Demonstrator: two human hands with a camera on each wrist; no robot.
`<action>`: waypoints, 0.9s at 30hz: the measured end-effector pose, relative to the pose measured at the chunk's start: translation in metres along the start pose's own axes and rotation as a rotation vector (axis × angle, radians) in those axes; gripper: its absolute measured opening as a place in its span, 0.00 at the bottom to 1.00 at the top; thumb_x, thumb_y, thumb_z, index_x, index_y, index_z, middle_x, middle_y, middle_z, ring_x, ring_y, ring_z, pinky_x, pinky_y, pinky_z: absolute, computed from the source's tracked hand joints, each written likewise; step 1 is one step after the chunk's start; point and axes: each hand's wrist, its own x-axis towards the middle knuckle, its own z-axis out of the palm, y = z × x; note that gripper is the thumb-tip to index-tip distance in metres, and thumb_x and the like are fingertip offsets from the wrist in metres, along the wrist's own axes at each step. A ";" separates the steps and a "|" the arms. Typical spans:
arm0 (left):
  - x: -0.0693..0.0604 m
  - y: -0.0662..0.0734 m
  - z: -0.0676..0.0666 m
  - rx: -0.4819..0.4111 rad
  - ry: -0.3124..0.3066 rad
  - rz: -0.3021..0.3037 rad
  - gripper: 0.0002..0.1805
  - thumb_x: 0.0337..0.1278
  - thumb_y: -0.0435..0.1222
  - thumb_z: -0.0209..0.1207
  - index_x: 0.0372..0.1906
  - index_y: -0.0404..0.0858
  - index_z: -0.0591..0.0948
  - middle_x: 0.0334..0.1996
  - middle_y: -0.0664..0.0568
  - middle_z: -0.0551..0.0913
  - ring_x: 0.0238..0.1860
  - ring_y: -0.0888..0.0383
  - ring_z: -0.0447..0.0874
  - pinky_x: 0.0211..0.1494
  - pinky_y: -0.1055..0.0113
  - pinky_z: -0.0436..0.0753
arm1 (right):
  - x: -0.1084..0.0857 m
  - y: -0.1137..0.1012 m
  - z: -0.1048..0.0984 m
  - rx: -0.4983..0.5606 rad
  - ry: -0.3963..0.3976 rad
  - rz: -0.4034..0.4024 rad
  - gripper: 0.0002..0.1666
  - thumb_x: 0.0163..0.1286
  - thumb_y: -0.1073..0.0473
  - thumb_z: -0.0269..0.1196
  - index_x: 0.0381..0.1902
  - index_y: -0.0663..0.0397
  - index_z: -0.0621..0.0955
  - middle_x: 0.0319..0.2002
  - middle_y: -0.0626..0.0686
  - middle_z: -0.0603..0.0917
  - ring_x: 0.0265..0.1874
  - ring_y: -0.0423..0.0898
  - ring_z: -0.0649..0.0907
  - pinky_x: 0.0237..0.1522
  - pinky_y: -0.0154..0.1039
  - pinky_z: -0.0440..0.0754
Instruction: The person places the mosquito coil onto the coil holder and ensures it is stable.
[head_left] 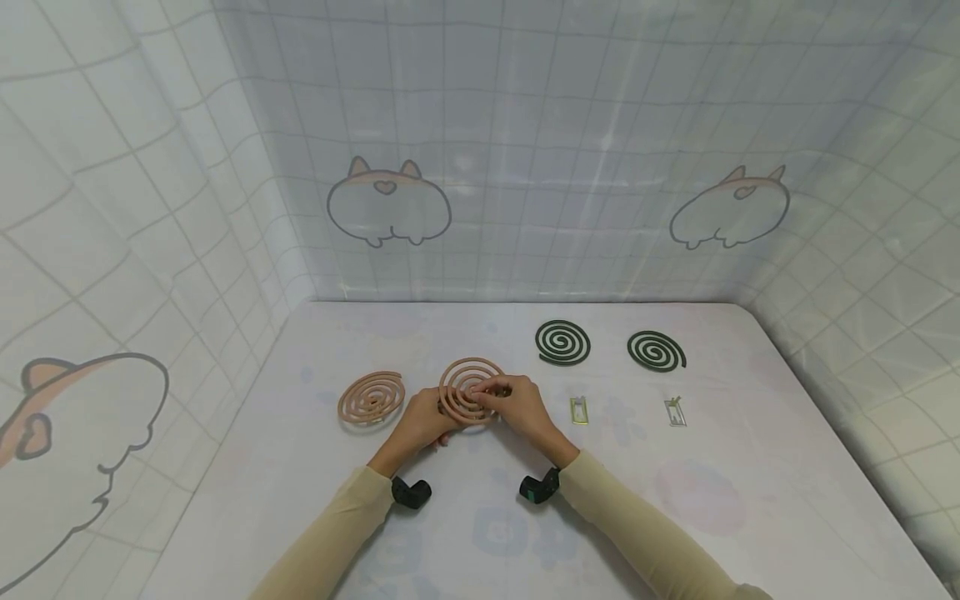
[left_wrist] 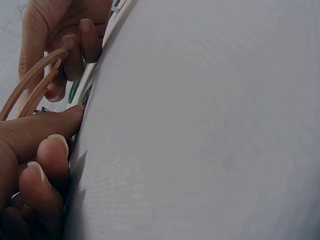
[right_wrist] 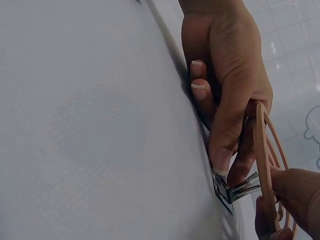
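A tan mosquito coil (right_wrist: 262, 150) stands tilted above the table between my hands. My right hand (head_left: 523, 407) pinches it near its centre. Below the coil, my left hand (head_left: 424, 421) holds a small metal coil stand (right_wrist: 245, 189) between thumb and finger, low against the tabletop. The stand's upright prongs reach toward the coil's middle. Whether they touch it is hard to tell, since fingers cover that part. To the left, a second tan coil (head_left: 372, 402) sits slightly raised, with a bit of metal showing beneath it.
Two dark green coils (head_left: 562, 342) lie toward the back right of the white table (head_left: 480, 550). In front of them lie a yellowish metal stand (head_left: 579, 410) and a silver one (head_left: 676, 412). A tiled-print curtain (head_left: 525, 100) surrounds the back and sides.
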 end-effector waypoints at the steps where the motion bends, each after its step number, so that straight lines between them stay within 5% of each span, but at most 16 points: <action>1: 0.000 0.000 0.000 0.003 -0.001 0.000 0.13 0.60 0.40 0.73 0.44 0.38 0.85 0.11 0.50 0.78 0.09 0.60 0.74 0.14 0.63 0.78 | -0.001 0.000 0.000 0.003 0.000 -0.001 0.06 0.66 0.50 0.74 0.39 0.40 0.91 0.40 0.41 0.89 0.41 0.43 0.83 0.40 0.40 0.79; 11: 0.000 0.001 0.000 0.027 0.002 0.007 0.12 0.60 0.44 0.73 0.41 0.41 0.85 0.10 0.51 0.77 0.08 0.61 0.73 0.14 0.63 0.78 | -0.003 -0.004 -0.001 0.021 -0.019 0.005 0.09 0.66 0.48 0.74 0.40 0.43 0.91 0.34 0.45 0.87 0.30 0.45 0.78 0.28 0.36 0.75; 27: -0.001 0.002 -0.001 -0.045 -0.024 -0.002 0.12 0.61 0.42 0.72 0.44 0.40 0.85 0.11 0.49 0.76 0.09 0.59 0.72 0.14 0.62 0.78 | -0.004 -0.004 -0.002 0.039 -0.040 0.021 0.08 0.66 0.46 0.74 0.40 0.38 0.91 0.33 0.45 0.87 0.26 0.44 0.77 0.26 0.36 0.76</action>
